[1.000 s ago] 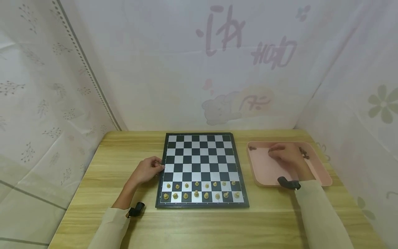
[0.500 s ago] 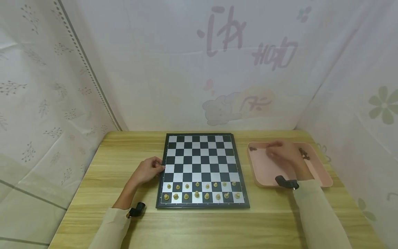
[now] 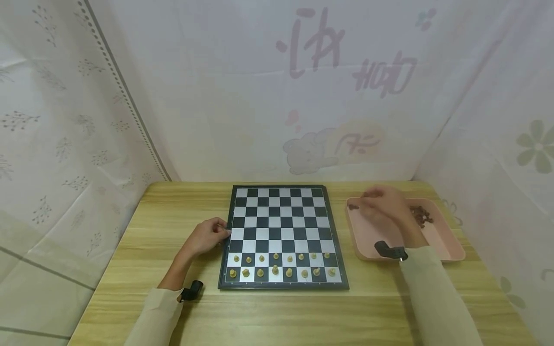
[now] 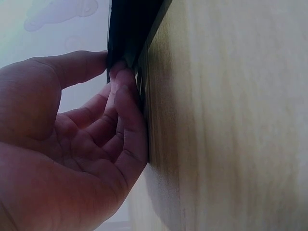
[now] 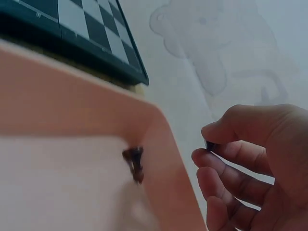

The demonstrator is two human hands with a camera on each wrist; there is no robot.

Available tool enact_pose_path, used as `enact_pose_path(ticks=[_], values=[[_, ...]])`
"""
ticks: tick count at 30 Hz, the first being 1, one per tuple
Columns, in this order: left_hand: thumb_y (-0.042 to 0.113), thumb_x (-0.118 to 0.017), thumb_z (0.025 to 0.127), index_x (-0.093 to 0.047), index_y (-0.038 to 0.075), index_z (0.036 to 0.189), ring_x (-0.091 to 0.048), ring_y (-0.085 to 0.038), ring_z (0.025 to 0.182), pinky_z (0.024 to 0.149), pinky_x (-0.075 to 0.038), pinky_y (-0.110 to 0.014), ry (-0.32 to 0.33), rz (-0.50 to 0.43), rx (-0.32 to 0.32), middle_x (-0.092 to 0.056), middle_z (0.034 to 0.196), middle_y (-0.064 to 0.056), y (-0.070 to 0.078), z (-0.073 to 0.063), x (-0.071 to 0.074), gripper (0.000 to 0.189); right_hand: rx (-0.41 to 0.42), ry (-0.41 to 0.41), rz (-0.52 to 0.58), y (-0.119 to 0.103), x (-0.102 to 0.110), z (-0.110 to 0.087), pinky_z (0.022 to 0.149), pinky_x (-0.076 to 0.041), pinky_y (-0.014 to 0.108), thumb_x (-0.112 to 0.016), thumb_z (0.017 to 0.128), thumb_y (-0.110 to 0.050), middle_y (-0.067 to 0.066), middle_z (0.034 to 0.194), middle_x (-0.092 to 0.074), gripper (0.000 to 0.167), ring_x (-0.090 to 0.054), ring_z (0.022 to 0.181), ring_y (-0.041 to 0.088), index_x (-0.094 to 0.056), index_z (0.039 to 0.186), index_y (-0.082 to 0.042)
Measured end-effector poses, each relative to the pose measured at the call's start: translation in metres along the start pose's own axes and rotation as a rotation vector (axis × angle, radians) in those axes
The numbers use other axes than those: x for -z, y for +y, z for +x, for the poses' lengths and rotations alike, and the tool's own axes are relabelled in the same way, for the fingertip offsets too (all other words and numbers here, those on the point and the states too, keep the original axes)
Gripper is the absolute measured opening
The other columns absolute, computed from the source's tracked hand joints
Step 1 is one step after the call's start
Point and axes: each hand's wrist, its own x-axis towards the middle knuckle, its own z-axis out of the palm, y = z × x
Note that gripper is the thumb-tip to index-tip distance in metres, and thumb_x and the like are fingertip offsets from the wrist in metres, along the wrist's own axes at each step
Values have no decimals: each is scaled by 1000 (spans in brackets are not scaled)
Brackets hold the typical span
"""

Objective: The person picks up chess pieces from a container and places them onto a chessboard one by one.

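In the head view, the board [image 3: 274, 211] lies on the counter [image 3: 277, 317] to the left of the right hand [image 3: 385, 202], which hangs over the far rim of the tray [image 3: 447, 240]. Dark pieces [image 3: 421, 216] lie in the tray's right part; pale pieces [image 3: 275, 270] fill the board's two near rows. The left hand [image 3: 210, 235] is at the board's left edge.

In the left wrist view, it grips that edge, thumb on top.

In the right wrist view, thumb and fingertip nearly meet, pinching a black piece [image 5: 209, 145], its long axis unclear.
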Motion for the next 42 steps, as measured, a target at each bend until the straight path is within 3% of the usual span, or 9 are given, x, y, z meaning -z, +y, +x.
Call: enact_pose_path(ticks=[3,7,17,24,33,42], values=[[16,-73,103,-69,-6,120,-62,-19,76,68,-48,-33,2,1,3,-72,89,-6,0,0,0,27,-13,2,17,-11,-5,3,89,-55,47,-86,97,-43,24,127,-75,52,-70,112,39,-75,128,-2],[16,-74,103,-69,-5,120,-62,-19,76,67,-48,-33,4,-1,8,-71,90,-6,0,1,-1,27,36,10,12,-23,-12,9,89,-54,46,-86,98,-35,21,121,-77,40,-70,110,38,-77,121,-4],[15,-73,103,-69,-5,120,-62,-19,74,66,-48,-33,8,-2,14,-71,89,-6,1,0,-1,26,115,-47,70,-49,-35,30,74,-61,42,-79,102,-22,21,118,-77,27,-70,95,32,-76,120,-2],[16,-73,104,-70,-4,119,-62,-18,73,66,-47,-33,5,8,7,-72,88,-5,2,0,-1,26,219,-40,52,-65,-51,48,88,-53,47,-79,101,-17,18,114,-78,22,-70,106,37,-77,118,-2],[18,-74,103,-70,-5,118,-61,-17,72,65,-47,-33,1,20,-12,-73,88,-5,1,0,0,27,225,-99,116,-80,-68,67,98,-52,55,-79,100,-17,14,116,-77,19,-70,110,35,-78,116,-6],[17,-73,104,-70,-5,119,-63,-18,74,65,-48,-31,-2,8,1,-73,90,-6,1,1,-1,27,229,-141,124,-87,-80,80,93,-56,50,-79,100,-17,14,115,-77,21,-70,108,34,-78,117,-6]])
